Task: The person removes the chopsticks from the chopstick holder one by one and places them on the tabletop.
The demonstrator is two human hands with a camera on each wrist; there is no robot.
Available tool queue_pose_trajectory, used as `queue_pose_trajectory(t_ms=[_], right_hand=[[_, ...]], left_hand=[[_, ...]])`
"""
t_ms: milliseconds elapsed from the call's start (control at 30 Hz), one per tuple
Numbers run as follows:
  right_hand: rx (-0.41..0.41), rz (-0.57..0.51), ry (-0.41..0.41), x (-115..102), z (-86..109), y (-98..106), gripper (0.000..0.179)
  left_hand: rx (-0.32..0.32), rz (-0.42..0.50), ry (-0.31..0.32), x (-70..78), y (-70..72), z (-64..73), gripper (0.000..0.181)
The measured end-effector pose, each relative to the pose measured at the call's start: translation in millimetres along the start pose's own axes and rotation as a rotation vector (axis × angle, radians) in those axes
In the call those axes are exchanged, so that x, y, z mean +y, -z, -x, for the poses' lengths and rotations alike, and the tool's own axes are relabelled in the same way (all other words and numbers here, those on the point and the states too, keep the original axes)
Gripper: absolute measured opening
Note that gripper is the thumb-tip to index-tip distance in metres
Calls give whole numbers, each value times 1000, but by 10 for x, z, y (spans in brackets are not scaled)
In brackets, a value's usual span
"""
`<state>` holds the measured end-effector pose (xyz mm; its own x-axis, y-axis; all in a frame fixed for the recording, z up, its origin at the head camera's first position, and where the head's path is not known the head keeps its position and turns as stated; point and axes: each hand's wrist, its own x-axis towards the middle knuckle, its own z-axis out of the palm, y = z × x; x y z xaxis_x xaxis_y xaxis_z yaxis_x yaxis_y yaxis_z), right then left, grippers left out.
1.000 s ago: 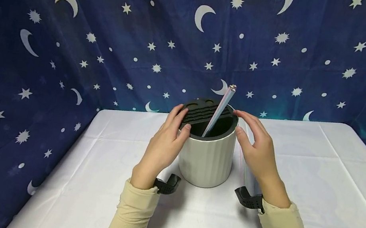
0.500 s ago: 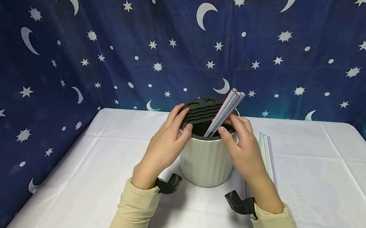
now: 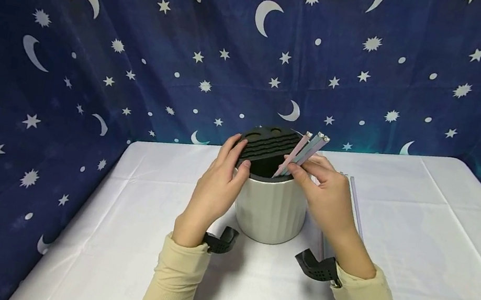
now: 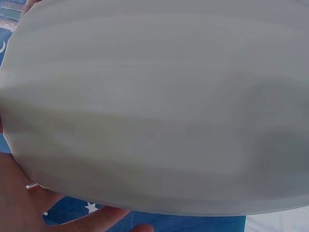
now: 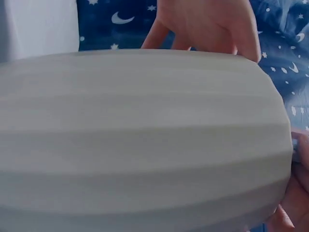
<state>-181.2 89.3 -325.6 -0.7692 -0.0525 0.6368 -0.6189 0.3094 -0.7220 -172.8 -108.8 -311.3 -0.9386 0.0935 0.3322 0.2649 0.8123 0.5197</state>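
Observation:
A white ribbed utensil holder [image 3: 270, 213] with a black slotted top [image 3: 265, 143] stands upright on the table. My left hand [image 3: 216, 183] holds its left side at the rim, fingers over the edge and thumb in front. With thumb and fingers, my right hand [image 3: 332, 200] pinches several pink, blue and purple chopsticks [image 3: 309, 151]. They have silvery ends and lean right out of the large opening. Their lower ends are hidden inside. The holder's pale wall [image 4: 154, 96] fills most of the left wrist view. In the right wrist view, the left hand [image 5: 207, 24] sits against the wall.
More thin sticks lie on the white-covered table to the right of the holder, among them a purple stick [image 3: 357, 206], partly hidden by the right arm. A dark blue curtain [image 3: 223, 25] with moons and stars hangs behind and at the left.
My right hand has moved from the holder's right rim to the chopsticks and taken hold of them. The bundle has fanned out and tilted right. The left hand stays in place.

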Motion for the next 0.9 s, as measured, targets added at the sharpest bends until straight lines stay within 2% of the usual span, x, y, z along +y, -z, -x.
queue_pose_trajectory(t_ms=[100, 233, 333, 567, 700, 800, 900], right_hand=[[66, -32, 7, -29, -15, 20, 18], [178, -29, -44, -59, -25, 89, 18], [222, -34, -69, -59, -39, 171, 18], [136, -93, -87, -73, -84, 356, 21], [159, -142, -73, -136, -99, 439, 24], [242, -280, -37, -179, -116, 520, 22], [351, -497, 8, -130, -142, 614, 20]], left_hand=[[3, 3, 9, 0, 3, -3, 51], [1, 9, 11, 4, 2, -2, 50], [-2, 10, 8, 11, 0, -1, 50], [3, 7, 5, 17, -9, -6, 51], [1, 4, 6, 8, -15, -2, 51], [0, 4, 7, 6, -18, -2, 52], [0, 5, 5, 7, -18, -4, 52]])
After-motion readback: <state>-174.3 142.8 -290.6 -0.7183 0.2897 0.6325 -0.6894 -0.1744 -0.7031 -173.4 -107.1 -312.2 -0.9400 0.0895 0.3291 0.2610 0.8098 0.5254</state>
